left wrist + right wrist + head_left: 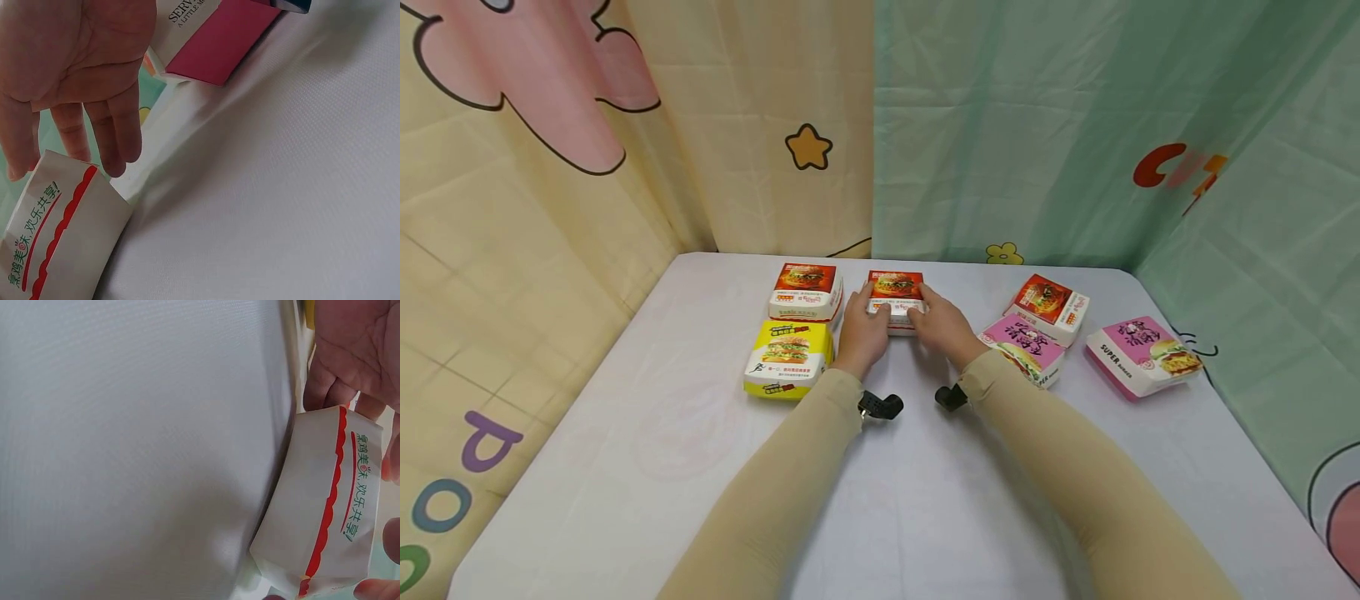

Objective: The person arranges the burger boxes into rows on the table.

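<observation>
A red-and-white burger box (896, 287) sits at the back middle of the table, between both hands. My left hand (861, 332) holds its left side, thumb at the near top edge. On the opposite side my right hand (945, 327) grips it, with the thumb also near the front edge. The left wrist view shows the left hand's fingers (119, 134) reaching down to the white box side (69, 231) with its red wavy stripe. In the right wrist view, fingers (322, 384) lie along the far end of the box (315, 494).
Left of the hands, another red-and-white burger box (806, 290) stands behind a yellow one (788, 354). To the right, a red-and-white box (1048, 307) touches a pink one (1022, 343). A second pink box (1141, 354) lies farther right. Curtains (1000, 125) border the white table (625, 467).
</observation>
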{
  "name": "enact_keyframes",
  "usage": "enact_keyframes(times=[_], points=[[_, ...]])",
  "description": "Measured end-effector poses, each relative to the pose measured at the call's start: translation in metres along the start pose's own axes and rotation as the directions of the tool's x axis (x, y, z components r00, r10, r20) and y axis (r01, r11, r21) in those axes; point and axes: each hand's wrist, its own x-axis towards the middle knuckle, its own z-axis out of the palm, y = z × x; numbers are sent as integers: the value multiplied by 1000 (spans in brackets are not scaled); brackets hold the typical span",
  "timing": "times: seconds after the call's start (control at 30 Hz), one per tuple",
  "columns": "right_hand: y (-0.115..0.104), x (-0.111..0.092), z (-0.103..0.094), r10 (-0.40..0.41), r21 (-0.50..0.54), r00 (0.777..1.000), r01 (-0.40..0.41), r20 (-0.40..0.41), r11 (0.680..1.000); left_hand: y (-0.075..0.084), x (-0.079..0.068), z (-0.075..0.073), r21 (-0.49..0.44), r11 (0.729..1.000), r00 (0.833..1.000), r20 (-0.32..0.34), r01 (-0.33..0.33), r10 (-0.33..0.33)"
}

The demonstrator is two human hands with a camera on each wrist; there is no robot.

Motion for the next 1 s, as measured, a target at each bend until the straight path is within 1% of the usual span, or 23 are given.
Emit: enact_keyframes(times=[0.17,0.3,0.5,0.63,0.73,0.83,0.93,1.0], points=[[-2,-5,-3,21,36,1000,-21,-14,999,3,-3,-1,-1,1000,1000,-9,-15,15],[-3,-10,-8,8,47,1000,-7,-25,999,5,-7,-3,0,1000,999,-15,-29,29],[-7,-22,-17,-24,45,999,26,-48,999,10,-12,-5,17,995,995,-40,-95,96],[-10,-30,-24,-20,62,998,23,-52,998,14,-16,-4,24,989,987,-55,-149,150],[-11,-36,-30,-36,69,997,40,-63,997,19,-20,-3,27,980,978,-66,-199,200],[-11,-44,-39,-41,83,996,47,-73,995,24,-25,-2,24,971,969,-59,-237,238],[-8,-53,-51,-18,97,998,24,-68,995,29,-30,0,12,962,961,-37,-272,273],[-5,-59,-59,3,100,998,3,-65,995,31,-32,2,6,953,953,-24,-304,304]])
